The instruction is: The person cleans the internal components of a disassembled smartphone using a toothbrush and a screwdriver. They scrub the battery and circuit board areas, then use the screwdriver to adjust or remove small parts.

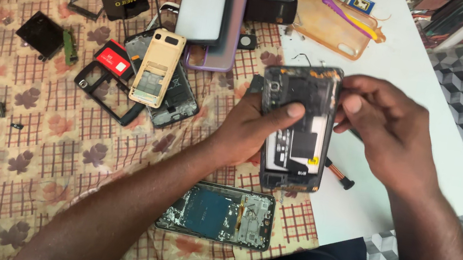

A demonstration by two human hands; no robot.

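Holding an opened black smartphone body with its back cover off [298,128] upright above the counter edge, left hand [253,132] cupped behind and under it, thumb pressed across the exposed upper interior beside the camera module. Right hand [389,133] closed in a pinch at the phone's top right corner, fingertips [348,105] curled tight; whether something small sits between them cannot be told. Lying flat just below, on the floral checked cloth [1,174] over the counter, a second opened phone with a blue-grey battery and bare circuit board [217,213]. Beside the held phone on the bare white counter surface [414,72], a small screwdriver with an orange shaft [339,173], half hidden behind the phone. Further left, a gold-coloured phone frame [156,67] resting on a dark phone chassis, with a red-labelled part [114,59] and loose black pieces scattered near. Likely risks, judged from the grip: slipping of the phone from the one-sided left-hand hold and dropping onto the open board beneath; thumb pressure bending or smearing exposed contacts; a hard pull at the corner tearing the thin orange flex along the top edge; any tiny screw lost in the patterned cloth.
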